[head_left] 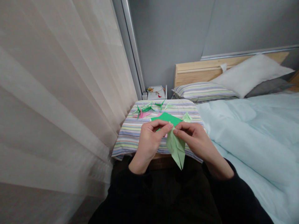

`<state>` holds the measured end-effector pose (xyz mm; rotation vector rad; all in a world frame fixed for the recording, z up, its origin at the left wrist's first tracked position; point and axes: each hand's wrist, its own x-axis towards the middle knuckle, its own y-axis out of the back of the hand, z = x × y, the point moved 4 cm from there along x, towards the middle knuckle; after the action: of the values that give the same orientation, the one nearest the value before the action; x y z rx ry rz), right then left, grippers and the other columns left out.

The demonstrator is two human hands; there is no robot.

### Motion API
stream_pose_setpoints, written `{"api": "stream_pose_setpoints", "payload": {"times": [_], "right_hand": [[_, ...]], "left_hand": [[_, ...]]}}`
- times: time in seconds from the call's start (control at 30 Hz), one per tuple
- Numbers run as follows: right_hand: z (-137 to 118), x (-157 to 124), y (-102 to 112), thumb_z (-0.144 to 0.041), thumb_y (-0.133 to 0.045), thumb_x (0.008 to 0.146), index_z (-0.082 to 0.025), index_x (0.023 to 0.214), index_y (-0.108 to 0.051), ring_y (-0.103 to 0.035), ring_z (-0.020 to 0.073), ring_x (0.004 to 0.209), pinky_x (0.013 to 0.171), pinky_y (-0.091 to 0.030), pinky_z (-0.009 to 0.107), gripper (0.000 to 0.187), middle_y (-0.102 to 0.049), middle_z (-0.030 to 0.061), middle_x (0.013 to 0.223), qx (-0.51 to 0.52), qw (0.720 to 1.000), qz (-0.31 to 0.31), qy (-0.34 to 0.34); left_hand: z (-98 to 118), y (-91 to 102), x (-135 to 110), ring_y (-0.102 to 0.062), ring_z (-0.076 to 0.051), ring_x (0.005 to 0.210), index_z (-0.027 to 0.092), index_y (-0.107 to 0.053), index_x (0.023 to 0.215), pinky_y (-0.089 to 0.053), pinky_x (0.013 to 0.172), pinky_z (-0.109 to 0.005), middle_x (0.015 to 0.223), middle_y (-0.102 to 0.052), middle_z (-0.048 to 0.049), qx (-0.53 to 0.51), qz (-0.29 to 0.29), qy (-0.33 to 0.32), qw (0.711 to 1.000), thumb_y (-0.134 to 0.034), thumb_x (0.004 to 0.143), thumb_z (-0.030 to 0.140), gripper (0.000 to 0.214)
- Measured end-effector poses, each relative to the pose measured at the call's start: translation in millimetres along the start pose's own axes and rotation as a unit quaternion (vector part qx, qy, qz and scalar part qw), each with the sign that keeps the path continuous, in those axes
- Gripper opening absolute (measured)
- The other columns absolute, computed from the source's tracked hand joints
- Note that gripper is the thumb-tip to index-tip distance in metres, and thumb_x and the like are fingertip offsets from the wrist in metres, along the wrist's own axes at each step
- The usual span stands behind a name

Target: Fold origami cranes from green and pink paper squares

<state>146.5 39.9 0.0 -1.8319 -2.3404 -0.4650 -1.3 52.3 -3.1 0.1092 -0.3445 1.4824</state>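
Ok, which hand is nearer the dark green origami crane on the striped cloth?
Left. The left hand is closer, just in front of the dark green origami crane, not touching it; the right hand sits farther off to its right.

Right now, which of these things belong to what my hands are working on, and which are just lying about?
In hand: light green folded paper, pinched by the fingers of the left hand and right hand.

Lying about: dark green paper sheet, pink paper, folded paper cranes, striped cloth, white box.

sheer curtain, striped pillow, pale blue duvet
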Motion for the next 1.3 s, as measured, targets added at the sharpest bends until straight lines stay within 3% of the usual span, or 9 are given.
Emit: {"api": "stream_pose_setpoints", "payload": {"times": [0.4,0.63,0.7,0.77,0.87,1.0,1.07,1.13,1.3], "right_hand": [[7.0,3.2,4.0,-0.035,-0.077,0.080,-0.018,0.072,-0.074,-0.052,0.0137,0.059,0.054,-0.037,0.026,0.019,-0.064,-0.0016,0.063,-0.058,0.998,-0.016,-0.003],[6.7,3.4,8.6,-0.036,-0.080,0.079,-0.018,0.079,-0.077,-0.064,0.0176,0.068,0.068,-0.051,0.031,0.018,-0.075,0.0016,0.073,-0.058,0.998,-0.033,0.010],[11.1,4.0,17.5,-0.039,-0.081,0.079,-0.018,0.086,-0.077,-0.068,0.0190,0.074,0.071,-0.053,0.032,0.023,-0.077,0.0033,0.080,-0.041,0.999,0.013,0.009],[18.0,3.4,32.0,-0.042,-0.083,0.078,-0.019,0.099,-0.074,-0.071,0.0205,0.085,0.076,-0.056,0.033,0.032,-0.077,0.0053,0.092,0.006,0.991,0.133,0.019],[29.9,-1.9,43.8,-0.044,-0.085,0.076,-0.022,0.111,-0.068,-0.071,0.0195,0.089,0.074,-0.058,0.032,0.045,-0.073,0.0048,0.099,0.083,0.947,0.307,0.037],[34.0,2.8,15.9,-0.043,-0.087,0.071,-0.019,0.105,-0.069,-0.068,0.0176,0.077,0.066,-0.056,0.029,0.046,-0.073,0.0040,0.091,0.130,0.968,0.216,0.007],[28.0,5.5,2.1,-0.039,-0.086,0.073,-0.018,0.096,-0.072,-0.067,0.0161,0.074,0.064,-0.053,0.028,0.034,-0.075,0.0042,0.090,0.131,0.978,0.163,0.015],[21.1,7.1,-2.3,-0.036,-0.083,0.076,-0.018,0.082,-0.072,-0.063,0.0139,0.065,0.062,-0.051,0.027,0.022,-0.072,0.0016,0.076,0.123,0.979,0.157,0.029],[15.0,9.4,2.6,-0.038,-0.084,0.073,-0.018,0.061,-0.066,-0.051,0.0113,0.050,0.051,-0.041,0.026,0.030,-0.060,-0.0023,0.053,0.081,0.991,0.109,0.015]], "left_hand": [[2.6,7.4,-0.9,-0.050,-0.010,0.055,0.016,-0.071,0.071,-0.042,0.056,-0.024,0.061,-0.061,0.0020,0.033,0.045,-0.021,0.998,-0.078,0.079,0.035,0.022],[6.1,4.6,1.3,-0.052,-0.010,0.053,0.015,-0.072,0.075,-0.042,0.052,-0.023,0.059,-0.061,0.0020,0.131,-0.086,0.013,0.988,-0.082,0.075,0.030,0.018],[5.0,9.0,3.5,-0.053,-0.010,0.050,0.015,-0.071,0.077,-0.043,0.049,-0.022,0.055,-0.060,0.0028,0.109,-0.044,0.012,0.993,-0.081,0.076,0.032,0.019],[2.3,15.3,5.2,-0.058,-0.011,0.051,0.016,-0.071,0.080,-0.048,0.052,-0.023,0.057,-0.061,0.0031,0.060,0.034,-0.001,0.998,-0.082,0.077,0.033,0.021],[-5.6,18.5,5.4,-0.066,-0.011,0.058,0.016,-0.069,0.082,-0.058,0.062,-0.025,0.068,-0.067,0.0022,-0.018,0.113,-0.009,0.993,-0.087,0.072,0.036,0.029],[-15.8,6.2,0.7,-0.070,-0.012,0.061,0.015,-0.068,0.084,-0.061,0.068,-0.026,0.073,-0.070,0.0019,-0.093,0.117,0.025,0.988,-0.091,0.067,0.035,0.035],[-17.8,-1.4,-4.6,-0.071,-0.012,0.063,0.015,-0.068,0.084,-0.062,0.071,-0.027,0.073,-0.070,0.0018,-0.114,0.107,0.043,0.987,-0.091,0.067,0.033,0.034],[-18.6,-6.7,-10.2,-0.072,-0.013,0.065,0.014,-0.067,0.083,-0.062,0.070,-0.027,0.075,-0.072,0.0010,-0.119,0.090,0.060,0.987,-0.091,0.067,0.032,0.034],[-22.3,-9.4,-17.3,-0.068,-0.014,0.066,0.012,-0.072,0.079,-0.055,0.058,-0.023,0.071,-0.072,-0.0030,-0.071,-0.007,0.097,0.993,-0.087,0.073,0.036,0.028]]}}
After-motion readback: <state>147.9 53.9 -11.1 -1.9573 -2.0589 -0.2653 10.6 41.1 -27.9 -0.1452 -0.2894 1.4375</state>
